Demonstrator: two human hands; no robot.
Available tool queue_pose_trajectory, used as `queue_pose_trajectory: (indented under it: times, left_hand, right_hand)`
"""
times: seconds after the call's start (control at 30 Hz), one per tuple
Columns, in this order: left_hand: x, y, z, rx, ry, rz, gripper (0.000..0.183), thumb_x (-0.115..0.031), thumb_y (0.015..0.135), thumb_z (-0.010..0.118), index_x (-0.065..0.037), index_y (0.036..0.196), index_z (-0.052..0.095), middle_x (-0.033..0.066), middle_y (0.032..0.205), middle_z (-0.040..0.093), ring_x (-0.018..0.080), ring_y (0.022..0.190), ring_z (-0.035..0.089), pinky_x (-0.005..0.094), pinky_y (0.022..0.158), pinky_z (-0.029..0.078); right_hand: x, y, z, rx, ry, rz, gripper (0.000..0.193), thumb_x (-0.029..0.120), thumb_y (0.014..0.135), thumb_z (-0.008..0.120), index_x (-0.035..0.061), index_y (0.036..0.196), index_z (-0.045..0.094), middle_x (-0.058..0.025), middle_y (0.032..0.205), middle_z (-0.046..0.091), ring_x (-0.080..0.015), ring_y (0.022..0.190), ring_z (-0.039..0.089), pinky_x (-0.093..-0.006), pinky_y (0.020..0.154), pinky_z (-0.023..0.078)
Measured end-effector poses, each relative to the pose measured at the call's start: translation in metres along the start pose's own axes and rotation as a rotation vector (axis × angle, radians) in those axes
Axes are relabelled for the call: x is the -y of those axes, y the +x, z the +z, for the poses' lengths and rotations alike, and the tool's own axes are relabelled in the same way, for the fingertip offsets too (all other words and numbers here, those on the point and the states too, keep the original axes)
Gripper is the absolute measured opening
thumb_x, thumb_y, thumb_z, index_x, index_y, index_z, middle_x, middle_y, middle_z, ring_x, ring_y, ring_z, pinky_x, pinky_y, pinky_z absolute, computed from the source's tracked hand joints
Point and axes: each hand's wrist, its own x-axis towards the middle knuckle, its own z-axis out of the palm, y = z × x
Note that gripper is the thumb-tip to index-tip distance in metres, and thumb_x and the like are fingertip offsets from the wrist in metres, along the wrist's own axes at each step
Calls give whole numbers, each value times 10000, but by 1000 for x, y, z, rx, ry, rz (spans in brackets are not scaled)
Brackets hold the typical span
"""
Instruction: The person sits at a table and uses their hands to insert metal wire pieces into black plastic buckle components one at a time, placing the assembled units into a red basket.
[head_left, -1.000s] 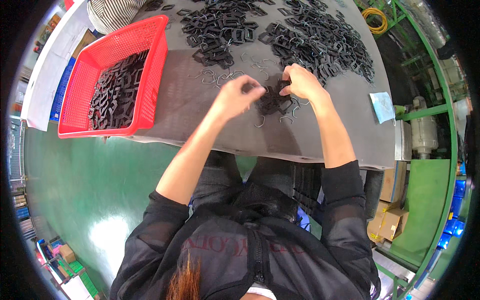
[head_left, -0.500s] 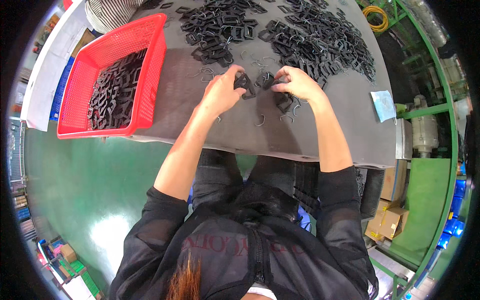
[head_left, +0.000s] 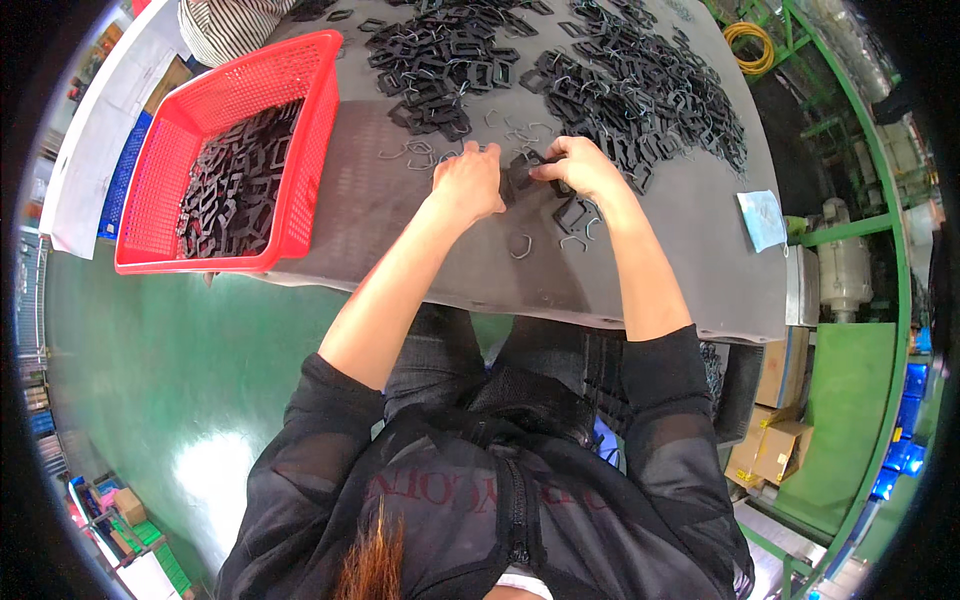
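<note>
One small blk piece [head_left: 522, 178], matte, w/ straight edges, sits btwn the two hands just above the table [head_left: 700, 240]; its full outline is blurred and partly covered. R hand [head_left: 588, 172] has its thumb and fingers [head_left: 547, 172] pinched together on it, next to no gap. L hand [head_left: 468, 185] is right beside it, fingers bent inward, back of hand up; can't make out how wide the gap is or if they grip anything, as the palm side is hidden.

Just below R hand: blk rectangular frame [head_left: 572, 216], hollow in the middle, flat on the table. Near it, thin bent wire hook [head_left: 521, 247], shiny silver, C-shaped. More curved wires [head_left: 420, 153] lie loose beyond L hand.

Farther out, two big heaps of blk frames: L heap [head_left: 440, 65], angular & tangled; R heap [head_left: 650, 95], w/ bright wire bits mixed in. Table top is dull grey, smooth-looking, w/ a slightly wavy front edge.

To the L, red basket [head_left: 318, 150], perforated plastic w/ thick rolled rim, part-filled w/ blk frames. Behind it, striped cloth [head_left: 228, 30], soft & rounded. Far R, pale blue sheet [head_left: 763, 220], thin, creased, at table's edge.
</note>
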Motion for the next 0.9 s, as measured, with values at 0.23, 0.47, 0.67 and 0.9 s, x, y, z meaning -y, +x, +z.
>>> queue_pose_trajectory:
  times: [0.23, 0.47, 0.67, 0.9]
  left_hand:
    - [-2, 13, -8, 129, -28, 20, 629, -228, 575, 816, -75, 1075, 467, 157, 1015, 617, 324, 1014, 579, 444, 821, 464]
    - [15, -8, -9, -89, -190, -2, 407, -227, 690, 722, -92, 1032, 548, 142, 958, 640, 336, 950, 600, 437, 794, 468]
    - [49, -82, -122, -581, -4, -171, 333, -246, 762, 654, -91, 1040, 554, 160, 948, 636, 347, 914, 602, 441, 767, 462]
    - [141, -109, -168, -645, 256, -470, 390, -283, 800, 612, -88, 1129, 534, 146, 1117, 589, 313, 1059, 548, 423, 853, 437]
  right_hand:
    - [20, -12, -27, -9, 91, 50, 320, 176, 665, 769, -5, 895, 640, -42, 683, 616, -99, 532, 525, -272, 485, 411]
    - [29, -21, -51, -301, -448, 63, 306, 199, 664, 763, 74, 923, 657, -141, 895, 669, -282, 878, 639, -382, 774, 491]
    - [144, -9, 5, -107, 28, -385, 342, 276, 692, 735, 32, 926, 687, -111, 772, 683, -180, 618, 649, -292, 602, 501]
    - [268, 15, 134, -207, 7, -554, 337, 264, 690, 745, 48, 934, 661, -141, 924, 654, -262, 879, 634, -361, 795, 499]
